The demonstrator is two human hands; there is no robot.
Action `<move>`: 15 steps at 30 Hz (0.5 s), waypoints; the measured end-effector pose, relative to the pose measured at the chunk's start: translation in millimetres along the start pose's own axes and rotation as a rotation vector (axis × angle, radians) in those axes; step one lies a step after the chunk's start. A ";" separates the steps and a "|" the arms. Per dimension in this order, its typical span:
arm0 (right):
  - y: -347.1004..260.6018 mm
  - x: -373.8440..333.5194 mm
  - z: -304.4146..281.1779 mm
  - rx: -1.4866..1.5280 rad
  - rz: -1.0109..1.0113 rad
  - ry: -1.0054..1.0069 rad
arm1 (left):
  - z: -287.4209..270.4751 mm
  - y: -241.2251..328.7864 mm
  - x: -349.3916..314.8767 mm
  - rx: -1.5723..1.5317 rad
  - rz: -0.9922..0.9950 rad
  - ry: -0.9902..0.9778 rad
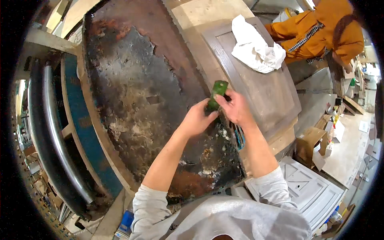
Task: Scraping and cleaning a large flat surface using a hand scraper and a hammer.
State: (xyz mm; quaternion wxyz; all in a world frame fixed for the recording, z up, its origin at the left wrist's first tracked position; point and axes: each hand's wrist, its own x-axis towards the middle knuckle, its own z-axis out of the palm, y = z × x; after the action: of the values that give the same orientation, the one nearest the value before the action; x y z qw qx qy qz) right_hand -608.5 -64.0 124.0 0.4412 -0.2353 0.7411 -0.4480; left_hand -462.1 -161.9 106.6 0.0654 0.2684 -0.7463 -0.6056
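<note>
Both my hands are closed on a small green flat piece (pixel 219 87) with a hole near its far end; I cannot make out its exact kind. My right hand (pixel 237 107) grips it from the right, thumb pressed on its face. My left hand (pixel 199 118) holds its lower left edge, fingertips partly hidden. The piece is held above the right edge of a dark, crusted work surface (pixel 136 84), blotched with rust-brown and peeling patches. Blue and dark strands (pixel 240 137) show just beneath my right wrist.
A grey-brown cabinet door (pixel 276 94) lies to the right, with a crumpled white cloth (pixel 256 48) on it. Metal rollers (pixel 60 132) run along the left. Grey panels (pixel 308 190) sit at lower right. A person in orange clothing (pixel 316 36) stands at far right.
</note>
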 end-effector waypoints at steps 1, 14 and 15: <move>-8.5 6.1 4.9 0.009 0.025 -0.079 | -4.0 1.0 11.1 -0.001 -0.003 0.005; 219.9 -135.5 -47.3 -0.846 0.039 0.417 | -2.0 -94.2 100.4 -0.890 -0.259 0.339; 214.4 -133.3 -49.2 -0.656 0.171 0.405 | 1.5 -65.9 101.0 -0.770 -0.295 0.480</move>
State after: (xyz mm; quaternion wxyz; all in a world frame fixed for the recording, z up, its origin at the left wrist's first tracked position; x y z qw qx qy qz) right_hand -574.4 162.2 6.5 0.2231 -0.2078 0.9340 -0.1863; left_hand -527.2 -217.1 21.4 0.2438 0.4601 -0.3854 -0.7618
